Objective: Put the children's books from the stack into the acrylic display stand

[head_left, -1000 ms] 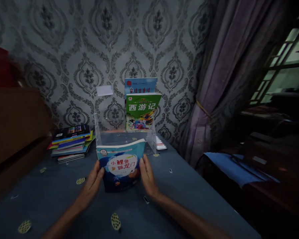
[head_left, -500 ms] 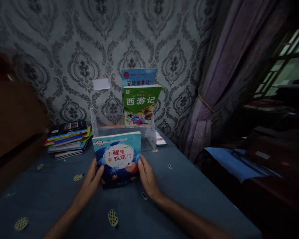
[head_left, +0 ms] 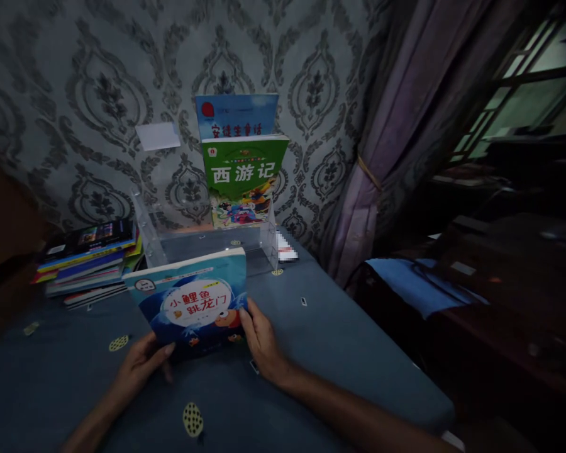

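Between my two hands is a blue picture book (head_left: 195, 308), its front cover with a fish facing me, leaning and slightly turned. My left hand (head_left: 144, 360) pinches its lower left corner, thumb in front and fingers partly hidden behind. On the right edge, my right hand (head_left: 263, 343) grips low with the thumb on the cover. Just beyond the book stands a clear plastic display rack (head_left: 268, 242). A green book (head_left: 245, 173) rests upright in its right part, and a taller blue book (head_left: 238, 114) rises behind that one, its lower part hidden.
A stack of books (head_left: 89, 261) lies left of the rack. One white card (head_left: 158, 136) shows above the rack's left side. The blue-grey tablecloth (head_left: 311, 352) ends at a slanting right edge, past which lies blue fabric (head_left: 405, 283). A tied curtain (head_left: 358, 201) hangs behind.
My view has come closer and turned right, so things sit further left. The book has tilted, its left side lower, and my left hand has shifted down to the bottom corner.
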{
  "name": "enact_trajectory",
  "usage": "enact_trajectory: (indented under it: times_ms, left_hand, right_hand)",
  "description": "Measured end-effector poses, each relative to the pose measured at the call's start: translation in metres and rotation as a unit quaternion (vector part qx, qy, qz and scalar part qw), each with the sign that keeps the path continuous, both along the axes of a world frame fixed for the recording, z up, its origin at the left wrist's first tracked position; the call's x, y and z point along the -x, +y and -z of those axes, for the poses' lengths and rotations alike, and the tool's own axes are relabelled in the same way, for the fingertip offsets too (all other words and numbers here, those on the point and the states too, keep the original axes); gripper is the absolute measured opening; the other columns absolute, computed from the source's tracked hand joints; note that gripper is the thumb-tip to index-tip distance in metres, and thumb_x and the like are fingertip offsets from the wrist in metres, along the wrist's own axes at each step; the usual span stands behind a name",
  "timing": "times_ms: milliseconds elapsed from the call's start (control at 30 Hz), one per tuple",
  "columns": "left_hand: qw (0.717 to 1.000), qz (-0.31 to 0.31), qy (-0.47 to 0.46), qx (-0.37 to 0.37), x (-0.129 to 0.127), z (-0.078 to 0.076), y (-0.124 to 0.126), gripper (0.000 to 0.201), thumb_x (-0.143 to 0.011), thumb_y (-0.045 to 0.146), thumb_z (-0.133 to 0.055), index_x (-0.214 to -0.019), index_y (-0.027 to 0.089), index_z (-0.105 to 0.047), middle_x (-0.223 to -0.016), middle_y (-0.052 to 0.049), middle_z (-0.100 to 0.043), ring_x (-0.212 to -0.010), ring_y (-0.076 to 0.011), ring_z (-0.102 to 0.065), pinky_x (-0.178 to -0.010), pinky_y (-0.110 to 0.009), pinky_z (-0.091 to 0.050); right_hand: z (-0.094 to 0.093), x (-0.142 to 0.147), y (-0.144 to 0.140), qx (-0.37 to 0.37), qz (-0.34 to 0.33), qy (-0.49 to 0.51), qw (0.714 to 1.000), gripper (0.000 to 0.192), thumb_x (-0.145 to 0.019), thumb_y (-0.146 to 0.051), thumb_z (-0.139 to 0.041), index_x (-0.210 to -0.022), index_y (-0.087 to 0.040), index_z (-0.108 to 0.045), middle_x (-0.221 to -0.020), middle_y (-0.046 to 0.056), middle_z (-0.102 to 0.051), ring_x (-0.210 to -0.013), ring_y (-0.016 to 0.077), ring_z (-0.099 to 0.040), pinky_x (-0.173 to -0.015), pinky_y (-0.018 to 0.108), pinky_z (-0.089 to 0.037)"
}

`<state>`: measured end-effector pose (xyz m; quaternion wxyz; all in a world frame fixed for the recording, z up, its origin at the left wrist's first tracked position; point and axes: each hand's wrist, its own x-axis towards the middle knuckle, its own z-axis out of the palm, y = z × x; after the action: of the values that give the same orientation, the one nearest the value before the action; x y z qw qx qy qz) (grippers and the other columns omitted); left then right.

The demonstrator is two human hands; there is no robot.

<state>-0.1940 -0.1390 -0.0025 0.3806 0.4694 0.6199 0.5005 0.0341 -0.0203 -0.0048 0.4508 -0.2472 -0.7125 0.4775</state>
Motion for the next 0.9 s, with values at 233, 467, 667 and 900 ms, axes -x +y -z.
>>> enact_trajectory:
  times_ms: [233, 467, 667, 900]
  left_hand:
    - [0.999, 0.033, -0.036, -0.015, -0.005, -0.007, 0.002, 0.041, -0.075, 0.055, -0.075, -0.081, 0.016, -0.064, -0.065, 0.000, -0.064, -0.048, -0.0146, -0.062, -0.052, -0.025, -0.053]
    - [0.996, 0.033, 0.014, -0.086, 0.000, -0.018, 0.005, 0.042, -0.082, 0.051, -0.069, -0.103, 0.014, -0.070, -0.087, -0.004, -0.068, -0.056, -0.0120, -0.059, -0.051, -0.025, -0.054]
    - [0.981, 0.056, 0.069, -0.174, 0.026, -0.018, 0.033, 0.043, -0.088, 0.046, -0.061, -0.119, 0.016, -0.068, -0.111, -0.009, -0.072, -0.094, -0.0245, -0.068, -0.082, -0.036, -0.058]
    - [0.913, 0.210, 0.325, -0.128, 0.057, 0.014, 0.031, 0.040, -0.091, 0.018, -0.049, -0.129, 0.022, -0.063, -0.149, -0.009, -0.053, -0.145, -0.0255, -0.040, -0.122, -0.050, -0.026]
  right_hand:
    - [0.001, -0.006, 0.009, -0.032, 0.005, -0.036, 0.999, 0.037, -0.103, -0.042, -0.039, -0.121, -0.020, -0.062, -0.110, 0.007, -0.072, -0.103, 0.0205, -0.068, -0.092, 0.031, -0.053]
    - [-0.016, 0.002, 0.031, -0.024, -0.033, -0.064, 0.997, 0.039, -0.098, -0.053, -0.044, -0.105, -0.020, -0.065, -0.083, 0.003, -0.066, -0.065, 0.0170, -0.063, -0.058, 0.027, -0.054]
    - [-0.036, 0.007, 0.045, -0.049, -0.027, -0.041, 0.998, 0.043, -0.091, -0.062, -0.051, -0.094, -0.022, -0.066, -0.093, 0.004, -0.069, -0.086, 0.0229, -0.068, -0.083, 0.040, -0.059]
    - [-0.005, -0.026, 0.036, -0.227, -0.149, -0.246, 0.930, 0.040, -0.094, -0.044, -0.054, -0.123, -0.021, -0.068, -0.137, 0.015, -0.063, -0.129, 0.0285, -0.058, -0.109, 0.047, -0.046]
